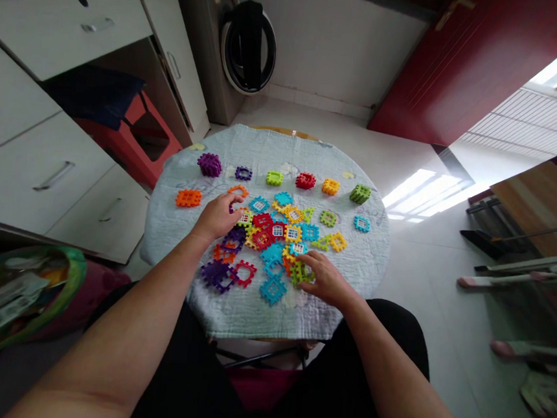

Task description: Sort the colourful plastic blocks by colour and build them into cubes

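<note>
My left hand (217, 216) reaches over the left side of a loose pile of notched plastic building blocks, thumb and fingers apart. Just beyond its thumb lies a lime block with a white window (244, 218). On the pile's right side my right hand (325, 278) has its fingers spread over a green block (303, 273); whether they touch it is hard to tell. A blue block with a white window (298, 248) is close to those fingertips. Red blocks (261, 237) fill the pile's middle, and dark purple blocks (217, 274) lie toward its near left.
Along the far side of the cloth-covered table (235, 312) stand small stacks: purple (209, 164), red (305, 181), yellow (330, 187) and green (360, 193). An orange stack (188, 198) sits at left, a blue block (362, 223) at right. A bin (74, 282) stands left.
</note>
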